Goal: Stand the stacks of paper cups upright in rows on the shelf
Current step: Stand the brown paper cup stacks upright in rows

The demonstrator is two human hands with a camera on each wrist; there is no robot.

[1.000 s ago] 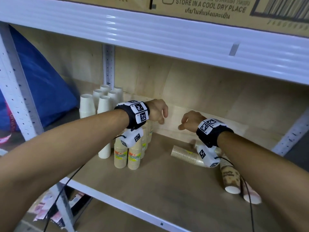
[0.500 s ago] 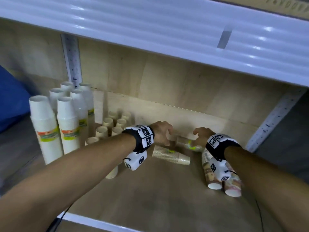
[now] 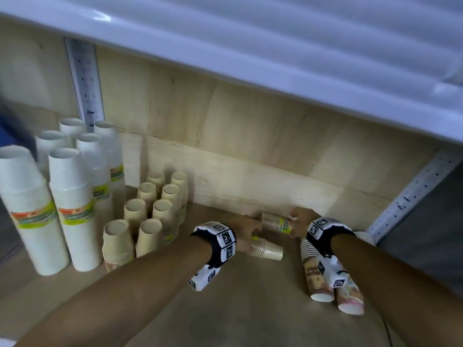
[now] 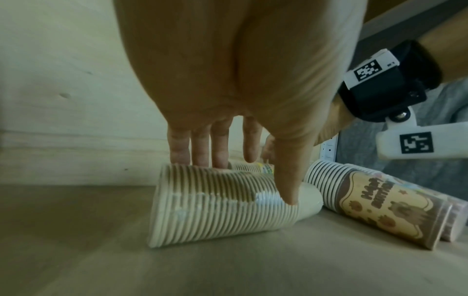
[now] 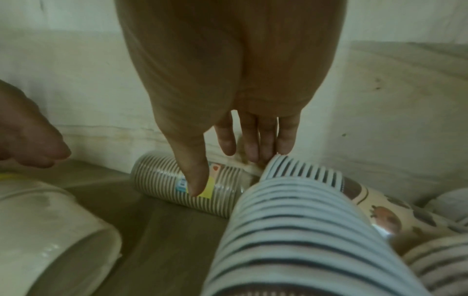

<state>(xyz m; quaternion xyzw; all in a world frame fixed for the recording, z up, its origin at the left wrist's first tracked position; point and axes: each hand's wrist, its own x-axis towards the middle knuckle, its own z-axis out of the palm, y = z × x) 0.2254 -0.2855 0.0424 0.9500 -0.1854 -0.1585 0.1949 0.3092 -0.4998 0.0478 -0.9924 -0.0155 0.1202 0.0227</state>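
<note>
Two beige cup stacks lie on their sides near the back of the wooden shelf (image 3: 240,311). My left hand (image 3: 246,232) grips the nearer stack (image 3: 266,250); in the left wrist view its thumb (image 4: 288,192) presses the front of this stack (image 4: 215,208) and its fingers reach behind it. My right hand (image 3: 299,222) holds the farther, labelled stack (image 3: 275,221) at its right end, thumb (image 5: 195,180) in front of that stack (image 5: 162,180) and fingers behind. Upright short beige stacks (image 3: 150,221) stand in rows to the left.
Tall white stacks (image 3: 72,209) stand upright at the far left. Two printed stacks (image 3: 315,276) lie under my right wrist, pointing toward the front edge. The white beam (image 3: 250,46) of the shelf above hangs low. A metal post (image 3: 411,196) bounds the right side.
Both hands have dropped from mid-air to the two lying beige stacks at the back and closed on them. The view has tilted down and moved closer to the shelf.
</note>
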